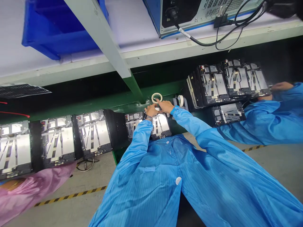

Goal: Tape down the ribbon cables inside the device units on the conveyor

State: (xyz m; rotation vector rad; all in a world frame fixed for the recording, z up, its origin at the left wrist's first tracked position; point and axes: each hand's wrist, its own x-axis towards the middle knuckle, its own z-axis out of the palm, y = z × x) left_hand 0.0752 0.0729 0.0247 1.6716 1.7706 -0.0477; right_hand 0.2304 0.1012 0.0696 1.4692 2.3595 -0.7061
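My left hand (151, 110), with a watch on its wrist, and my right hand (166, 105) meet over the far end of a metal-backed panel (162, 126) lying on the green bench (132, 101). A pale tape roll (156, 97) stands just beyond my fingers. My right hand's fingers close on its lower edge. My left hand's fingers are curled in a pinch next to a small white bit; what they hold is too small to make out. A second tape roll (181, 100) stands just right of my right hand.
A row of similar panels (56, 142) runs along the bench to the left, above a pink sleeve (30, 186). At the right, a co-worker's blue sleeve (267, 119) and hand (281, 85) lie by stacked panels (234, 78). Overhead are a blue bin (59, 28) and a cabled equipment box (189, 12).
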